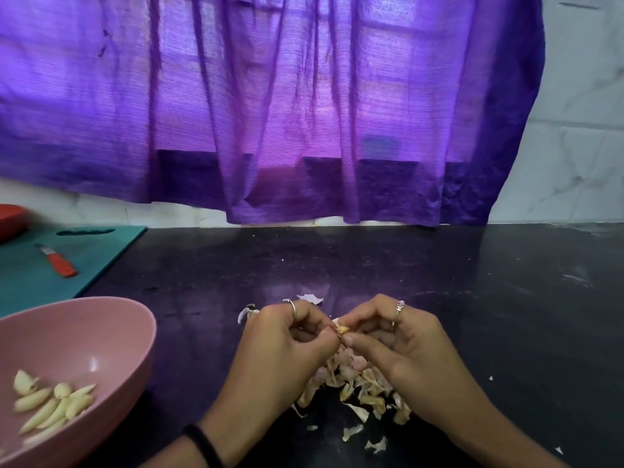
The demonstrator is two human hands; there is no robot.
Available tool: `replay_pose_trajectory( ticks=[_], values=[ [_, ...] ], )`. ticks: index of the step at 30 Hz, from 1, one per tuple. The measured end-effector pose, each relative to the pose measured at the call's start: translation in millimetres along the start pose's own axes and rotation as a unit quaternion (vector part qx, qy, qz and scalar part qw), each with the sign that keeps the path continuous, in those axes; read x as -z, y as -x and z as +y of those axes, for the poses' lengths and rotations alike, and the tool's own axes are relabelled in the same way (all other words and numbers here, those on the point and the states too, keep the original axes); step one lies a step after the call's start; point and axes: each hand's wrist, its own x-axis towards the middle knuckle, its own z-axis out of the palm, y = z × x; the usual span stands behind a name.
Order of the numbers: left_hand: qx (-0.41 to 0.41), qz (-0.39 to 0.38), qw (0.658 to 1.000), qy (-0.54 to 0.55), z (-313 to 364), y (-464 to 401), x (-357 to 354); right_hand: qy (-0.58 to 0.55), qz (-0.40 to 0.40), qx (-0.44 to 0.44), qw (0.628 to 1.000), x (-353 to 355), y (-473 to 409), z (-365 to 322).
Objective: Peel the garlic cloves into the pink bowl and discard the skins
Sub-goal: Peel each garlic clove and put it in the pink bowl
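Observation:
Over the dark counter, my left hand and my right hand meet fingertip to fingertip, both pinching one small garlic clove with skin still on it. Under and just behind the hands lies a heap of papery garlic skins, partly hidden by my right hand. The pink bowl stands at the lower left, with several peeled cloves lying in its bottom.
A teal cutting board lies at the left with a small orange-handled knife on it. A red dish peeks in at the far left edge. A purple curtain hangs behind the black counter.

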Motion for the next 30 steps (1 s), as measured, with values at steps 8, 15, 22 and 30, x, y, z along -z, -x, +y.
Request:
replay_pose_trajectory(
  ticks=[8,15,22,30],
  values=[
    [0.001,-0.003,0.999,-0.053,-3.0,0.1,1.0,-0.109,0.085,-0.051,0.989,5.7,-2.7,-3.2],
    [-0.035,0.002,0.997,-0.064,0.2,1.0,0.5,-0.121,0.070,-0.089,0.986,5.7,-0.8,-3.0],
    [-0.056,0.008,0.995,-0.083,-3.0,-0.1,0.3,-0.132,0.058,-0.097,0.985,5.5,-0.4,-6.3],
    [-0.063,0.021,0.995,-0.073,-6.3,-3.9,2.8,-0.151,0.054,-0.112,0.981,6.6,-1.1,-4.8]
  ],
)
